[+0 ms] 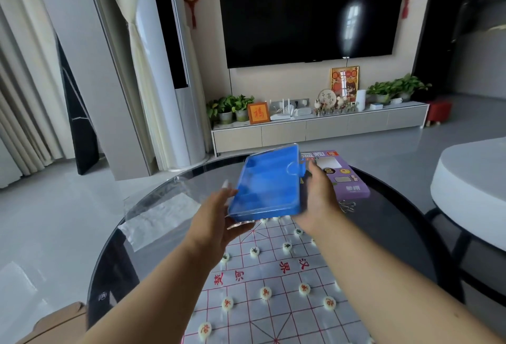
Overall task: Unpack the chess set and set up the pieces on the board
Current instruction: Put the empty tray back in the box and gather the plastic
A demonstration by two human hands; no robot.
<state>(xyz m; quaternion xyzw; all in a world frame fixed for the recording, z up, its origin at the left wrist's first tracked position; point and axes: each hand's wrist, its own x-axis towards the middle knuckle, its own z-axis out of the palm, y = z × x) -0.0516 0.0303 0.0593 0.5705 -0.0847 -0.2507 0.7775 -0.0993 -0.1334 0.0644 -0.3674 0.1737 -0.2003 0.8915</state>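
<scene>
Head view: both arms reached forward over counter (383, 223). Left hand (216, 220) gripped blue plastic case (269, 185) at its near-left edge, fingers curled under; right hand (319, 196) grasped its right side. Case held tilted above far end of board (273, 289), with pieces (265, 293) set out below. Purple box (342, 176) just behind.

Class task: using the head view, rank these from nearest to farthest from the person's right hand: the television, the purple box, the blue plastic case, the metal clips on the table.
From the right hand:
1. Blue plastic case, held at its right end.
2. Purple box, just behind the hand.
3. Metal clips, on the table to its right; too close to the box to call.
4. Television, on the far wall.
</scene>
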